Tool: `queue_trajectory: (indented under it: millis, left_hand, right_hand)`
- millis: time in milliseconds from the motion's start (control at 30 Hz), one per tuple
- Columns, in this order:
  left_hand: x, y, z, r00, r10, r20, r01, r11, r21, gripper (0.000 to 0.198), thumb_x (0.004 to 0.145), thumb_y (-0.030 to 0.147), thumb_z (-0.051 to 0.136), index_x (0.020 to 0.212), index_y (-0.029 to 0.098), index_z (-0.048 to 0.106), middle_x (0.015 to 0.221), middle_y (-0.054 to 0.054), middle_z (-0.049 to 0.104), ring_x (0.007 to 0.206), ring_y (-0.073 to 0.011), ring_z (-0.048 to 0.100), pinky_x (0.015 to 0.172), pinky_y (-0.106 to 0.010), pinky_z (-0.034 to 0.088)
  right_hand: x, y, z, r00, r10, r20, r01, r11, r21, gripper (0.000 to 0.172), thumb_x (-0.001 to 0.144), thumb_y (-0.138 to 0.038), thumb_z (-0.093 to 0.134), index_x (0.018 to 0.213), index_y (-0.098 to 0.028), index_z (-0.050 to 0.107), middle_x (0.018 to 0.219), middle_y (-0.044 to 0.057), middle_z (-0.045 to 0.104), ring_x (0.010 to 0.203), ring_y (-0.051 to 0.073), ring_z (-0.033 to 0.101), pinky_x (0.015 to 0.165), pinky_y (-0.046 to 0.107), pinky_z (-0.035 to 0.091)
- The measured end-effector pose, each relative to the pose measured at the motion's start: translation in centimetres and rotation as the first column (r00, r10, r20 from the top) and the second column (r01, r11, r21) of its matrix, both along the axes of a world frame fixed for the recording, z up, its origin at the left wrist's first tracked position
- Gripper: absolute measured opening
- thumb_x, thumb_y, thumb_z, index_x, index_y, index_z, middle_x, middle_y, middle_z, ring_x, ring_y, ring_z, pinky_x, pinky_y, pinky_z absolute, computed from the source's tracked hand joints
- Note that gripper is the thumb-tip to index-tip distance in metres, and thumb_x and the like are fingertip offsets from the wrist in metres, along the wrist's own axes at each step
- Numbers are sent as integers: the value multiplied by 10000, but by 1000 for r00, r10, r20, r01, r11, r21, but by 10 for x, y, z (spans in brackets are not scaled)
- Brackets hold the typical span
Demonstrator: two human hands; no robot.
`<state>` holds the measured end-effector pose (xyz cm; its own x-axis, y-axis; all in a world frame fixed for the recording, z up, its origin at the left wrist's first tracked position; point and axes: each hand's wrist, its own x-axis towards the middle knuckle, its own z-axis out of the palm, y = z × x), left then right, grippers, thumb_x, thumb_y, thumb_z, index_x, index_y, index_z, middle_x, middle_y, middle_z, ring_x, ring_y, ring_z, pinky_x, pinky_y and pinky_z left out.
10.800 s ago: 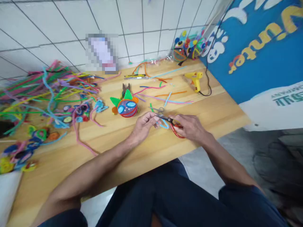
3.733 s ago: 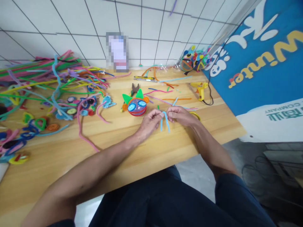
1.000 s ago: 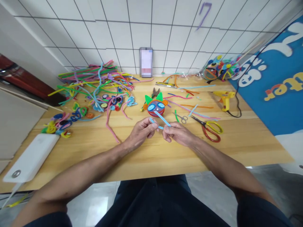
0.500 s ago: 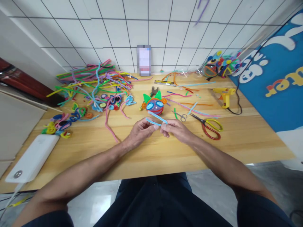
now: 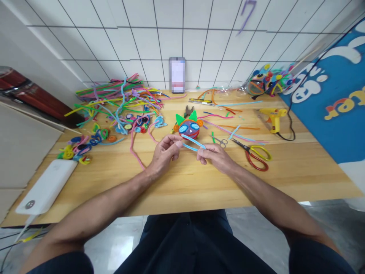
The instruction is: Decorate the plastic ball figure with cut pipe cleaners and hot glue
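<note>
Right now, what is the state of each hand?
Left hand: curled, near the blue pipe cleaner; grip cannot be told.
Right hand: closed, holding the blue pipe cleaner.

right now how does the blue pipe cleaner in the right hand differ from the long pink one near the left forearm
The blue pipe cleaner is folded into a narrow V; the pink pipe cleaner runs in a loose curve. The blue pipe cleaner is held in the right hand, while the pink pipe cleaner lies on the table. Both are thin, bent strips.
</note>
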<state>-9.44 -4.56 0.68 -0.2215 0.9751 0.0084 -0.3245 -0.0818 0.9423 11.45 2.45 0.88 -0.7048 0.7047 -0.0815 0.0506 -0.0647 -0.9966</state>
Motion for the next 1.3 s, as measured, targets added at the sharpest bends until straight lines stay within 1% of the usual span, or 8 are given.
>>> queue_trajectory:
  millis: [167, 300, 467, 700, 900, 967, 1100, 1300]
  left_hand:
    - [-1, -1, -10, 997, -16, -79, 15, 1000, -20, 342, 824, 479, 849, 837, 184, 677, 698, 30, 671, 449, -41, 416, 437, -197, 306]
    - [0, -2, -11, 991, -17, -131, 12, 999, -36, 317, 823, 467, 830, 828, 185, 685, 664, 39, 650, 456, -48, 400, 448, -206, 302]
    - [6, -6, -13, 995, -16, -94, 8, 997, -82, 286, 832, 447, 795, 810, 188, 677, 621, 51, 602, 446, -52, 392, 448, -211, 285]
    - [12, -5, -9, 998, 4, 63, 7, 985, -173, 326, 773, 455, 809, 756, 184, 629, 627, 35, 621, 403, -41, 377, 425, -209, 263]
    - [6, -1, -1, 986, -97, 138, 117, 983, -140, 390, 766, 520, 811, 859, 175, 654, 770, 2, 692, 425, -54, 453, 421, -222, 299]
    - [4, 0, -2, 984, -125, 126, 140, 983, -118, 397, 769, 507, 817, 920, 167, 679, 743, 11, 681, 425, -54, 448, 422, -220, 296]
    - [1, 1, -8, 982, -178, 56, 183, 979, -87, 375, 788, 456, 873, 935, 167, 684, 566, 81, 543, 420, -44, 415, 436, -187, 283]
    - [1, 2, -19, 964, -264, 40, 266, 964, -31, 439, 765, 494, 924, 909, 165, 673, 691, 54, 617, 441, -24, 418, 411, -170, 285]
  right_hand:
    - [0, -3, 3, 994, 2, 111, -20, 986, 164, 378, 885, -546, 704, 756, -192, 679, 669, -3, 615, 618, 133, 539, 584, 273, 400]
    - [1, -4, 3, 981, -41, 192, -27, 941, 336, 378, 918, -487, 665, 683, -204, 580, 616, -43, 491, 601, 114, 430, 570, 267, 300]
    - [-3, -9, 2, 978, -54, 202, -30, 919, 392, 355, 916, -406, 636, 645, -214, 509, 596, -64, 400, 583, 102, 355, 578, 273, 252]
    - [-9, -18, -5, 977, -111, 182, 37, 928, 370, 348, 920, -406, 611, 658, -223, 476, 606, -66, 376, 574, 101, 341, 565, 277, 245]
    - [-5, -10, -4, 986, -98, 138, 68, 976, 206, 330, 857, -447, 637, 647, -229, 507, 580, -58, 453, 561, 108, 393, 547, 270, 293]
    - [-4, -8, -3, 989, -80, 125, 58, 983, 173, 287, 828, -426, 647, 650, -222, 552, 575, -52, 494, 559, 110, 421, 551, 268, 318]
    - [-4, -6, 0, 993, -27, 114, 12, 992, 126, 211, 806, -389, 646, 696, -209, 626, 577, -51, 532, 549, 109, 452, 552, 262, 344]
    - [-2, -5, 1, 990, 22, 139, -34, 996, 79, 274, 818, -441, 708, 712, -197, 644, 632, -29, 597, 593, 114, 517, 587, 262, 395]
